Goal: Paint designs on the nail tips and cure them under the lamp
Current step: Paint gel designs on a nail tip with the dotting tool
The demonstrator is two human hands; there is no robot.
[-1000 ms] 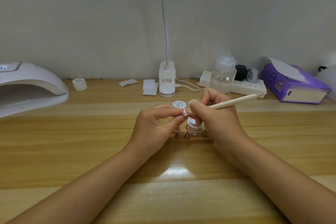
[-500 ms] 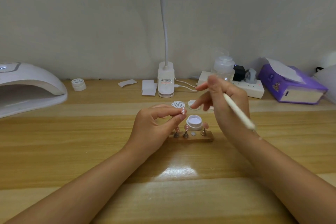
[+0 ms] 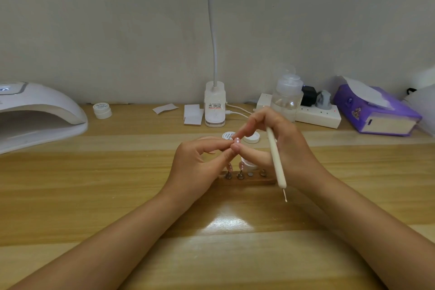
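My left hand [image 3: 200, 162] pinches a small pink nail tip [image 3: 237, 141] with white dots above the wooden stand [image 3: 247, 180]. My right hand [image 3: 280, 146] holds a cream dotting pen [image 3: 276, 160], its metal point aimed down toward me, and its fingertips touch the nail tip too. Two pink tips on metal pegs stand in the holder's left side. An open white gel pot [image 3: 249, 165] sits half hidden behind my fingers. The white curing lamp [image 3: 35, 113] is at the far left.
A gel pot lid [image 3: 251, 137] and a labelled pot [image 3: 228, 135] lie behind my hands. At the back stand a white desk lamp base [image 3: 214, 106], a clear pump bottle [image 3: 287, 96], a power strip [image 3: 315, 115], a purple tissue box [image 3: 374, 110] and stacked small jars [image 3: 102, 110].
My right hand swung the pen round so its point faces me, then came back in; its fingertips now meet the nail tip that my left hand kept holding.
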